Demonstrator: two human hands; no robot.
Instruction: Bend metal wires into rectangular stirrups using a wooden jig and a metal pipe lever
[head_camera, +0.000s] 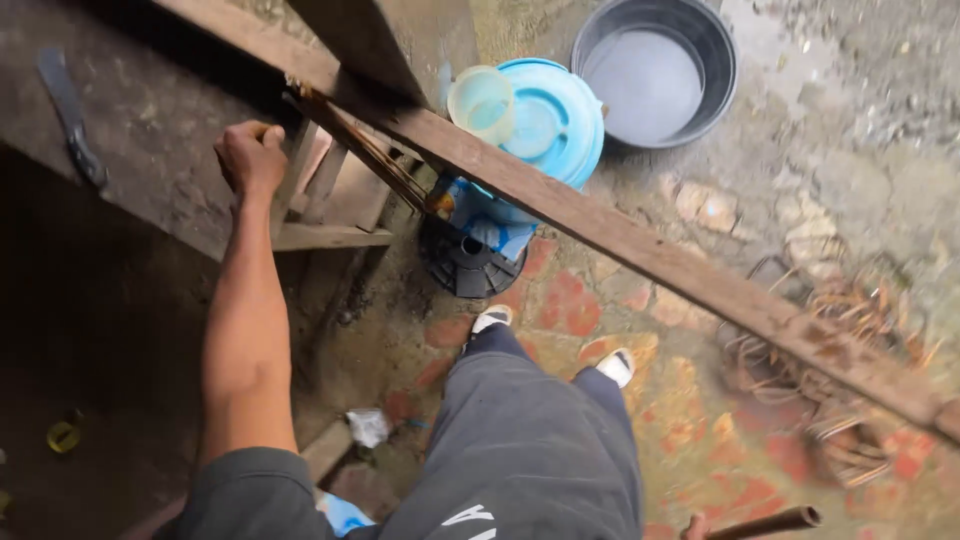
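Left hand (250, 155) has its fingers closed on the pale wooden frame slat (296, 172) at far left, right hand (694, 527) barely visible gripping a rusty brown rod (765, 521) near right; the long weathered plank (600, 225) could slip onto the blue plastic bucket lid (555, 120).

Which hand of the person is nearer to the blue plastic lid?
The left. The left hand grips a wooden frame, left of the blue plastic lid. The right hand, at the bottom edge, holds a rusty rod, far below it.
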